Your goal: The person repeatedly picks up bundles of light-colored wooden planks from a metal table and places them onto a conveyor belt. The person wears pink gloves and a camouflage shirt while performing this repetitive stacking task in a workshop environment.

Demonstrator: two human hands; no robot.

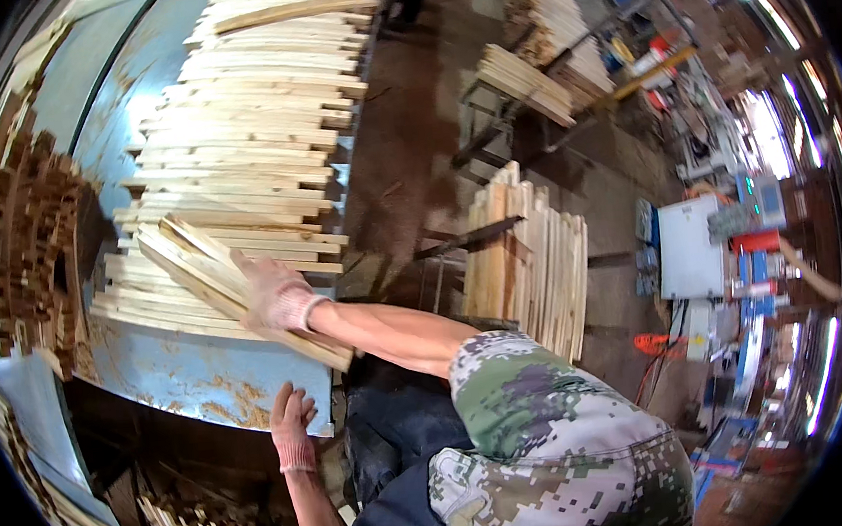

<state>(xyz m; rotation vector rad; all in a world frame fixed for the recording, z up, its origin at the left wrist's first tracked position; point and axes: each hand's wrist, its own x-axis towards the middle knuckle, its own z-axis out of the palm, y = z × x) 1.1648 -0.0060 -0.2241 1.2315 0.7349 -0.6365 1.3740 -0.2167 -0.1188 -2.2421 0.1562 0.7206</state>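
My right hand (277, 292), in a pale pinkish glove, is closed over a few loose wooden strips (189, 266). They lie at a slant on top of a long row of light wooden strips (225, 160), which sit side by side across a blue-grey metal table (187, 365). The near ends of the held strips reach toward the table's right edge. My left hand (293, 421), gloved alike, is beside the near right corner of the table. Its fingers are curled in, and nothing shows in them.
One darker strip (292, 12) lies across the row's far end. Sawdust (239, 401) dots the table's near edge. To the right, a stack of boards (524, 255) stands on a metal frame, with another stack (525, 82) farther off. Brown wood pieces (33, 234) are piled at left.
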